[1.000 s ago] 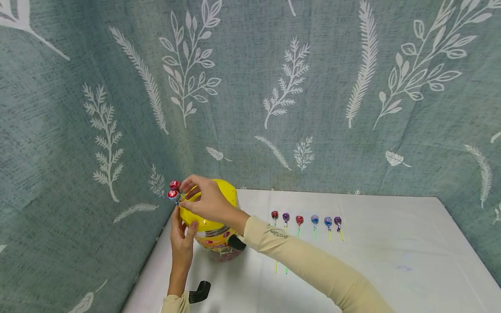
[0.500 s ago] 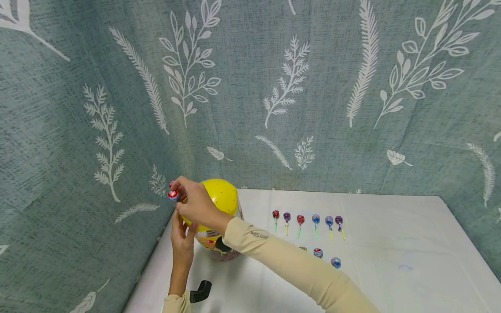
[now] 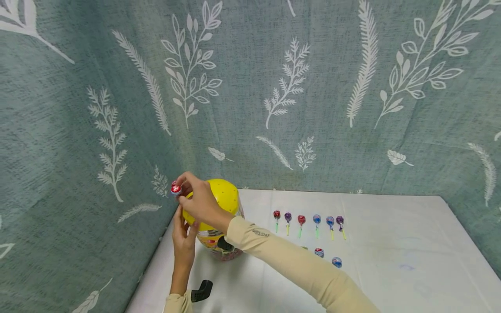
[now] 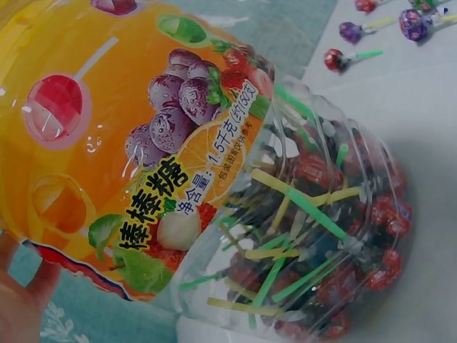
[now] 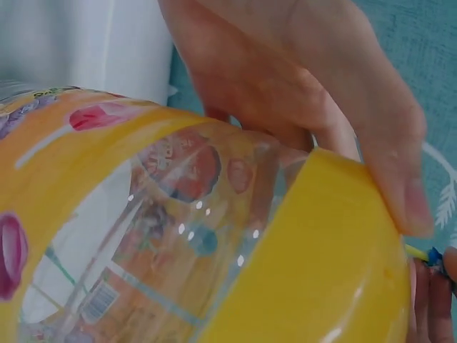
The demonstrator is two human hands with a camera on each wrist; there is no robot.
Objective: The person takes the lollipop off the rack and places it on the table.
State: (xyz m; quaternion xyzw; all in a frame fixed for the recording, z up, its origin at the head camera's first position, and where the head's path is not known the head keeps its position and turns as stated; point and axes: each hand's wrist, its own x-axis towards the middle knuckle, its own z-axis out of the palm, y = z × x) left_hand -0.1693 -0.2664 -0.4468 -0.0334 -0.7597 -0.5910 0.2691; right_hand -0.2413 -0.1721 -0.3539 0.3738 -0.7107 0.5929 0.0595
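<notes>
A clear candy jar (image 4: pixel 221 286) with an orange fruit label and a yellow lid (image 3: pixel 225 195) stands at the table's left side. Lollipops with green and yellow sticks fill its lower part in the left wrist view. My left hand (image 3: pixel 184 243) grips the jar around its lid, thumb in front. Above the lid's left edge, my right hand (image 3: pixel 201 202) pinches a red-and-blue wrapped lollipop (image 3: pixel 176 190). A second red lollipop (image 3: pixel 174 183) shows just behind it. In the right wrist view, a yellow stick (image 5: pixel 416 252) emerges beside the lid; where it ends is hidden.
Right of the jar, several lollipops (image 3: pixel 316 219) lie in a row on the white table (image 3: pixel 383 261). Nearer ones, such as a blue lollipop (image 3: pixel 336 262), are partly covered by my right sleeve (image 3: pixel 289 261). A leaf-patterned curtain (image 3: pixel 242 87) borders the back and left.
My right hand has moved left onto the lollipop, its fingers closing together. The front lollipop sits slightly higher. My sleeve shifted, exposing lollipops in the nearer row. My left hand has barely moved.
</notes>
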